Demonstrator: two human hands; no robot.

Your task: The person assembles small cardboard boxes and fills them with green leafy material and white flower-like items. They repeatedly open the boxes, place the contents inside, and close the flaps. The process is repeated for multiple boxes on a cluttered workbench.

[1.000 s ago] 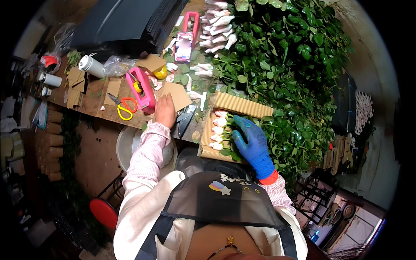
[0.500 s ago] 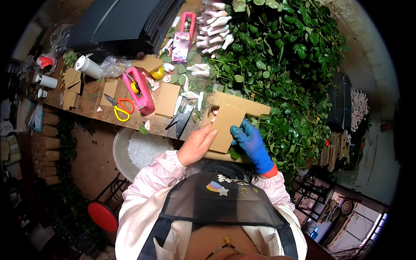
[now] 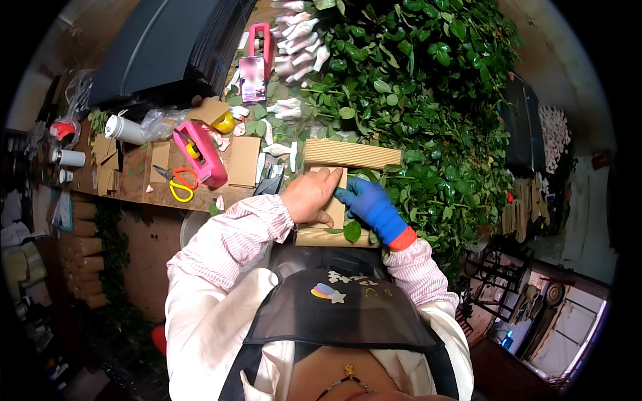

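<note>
A flat tan cardboard piece (image 3: 336, 208) lies between two bands of ribbed cardboard (image 3: 351, 154) at the table's front edge. My bare left hand (image 3: 307, 198) covers its left side, fingers stretched toward the top and thumb near the lower part, holding it down. From the right, my blue-gloved right hand (image 3: 371, 206) pinches near the piece's right edge with thumb and fingertips. What lies under the piece is hidden. A green leaf (image 3: 352, 231) rests over the lower ribbed band. Partly behind my left hand is a dark-bladed tool (image 3: 269, 184).
Leafy green stems (image 3: 435, 127) heap up on the right. Left on the table are scissors (image 3: 175, 184), a pink tape dispenser (image 3: 202, 157), cardboard pieces (image 3: 242, 162) and a white bottle (image 3: 125, 129). Behind lie a phone (image 3: 253, 79), white-wrapped buds (image 3: 296, 40) and stacked dark sheets (image 3: 167, 53).
The cardboard piece has gone from raised in my hands to down between the ribbed bands. My left hand has moved from its left edge onto its top. The view has shifted.
</note>
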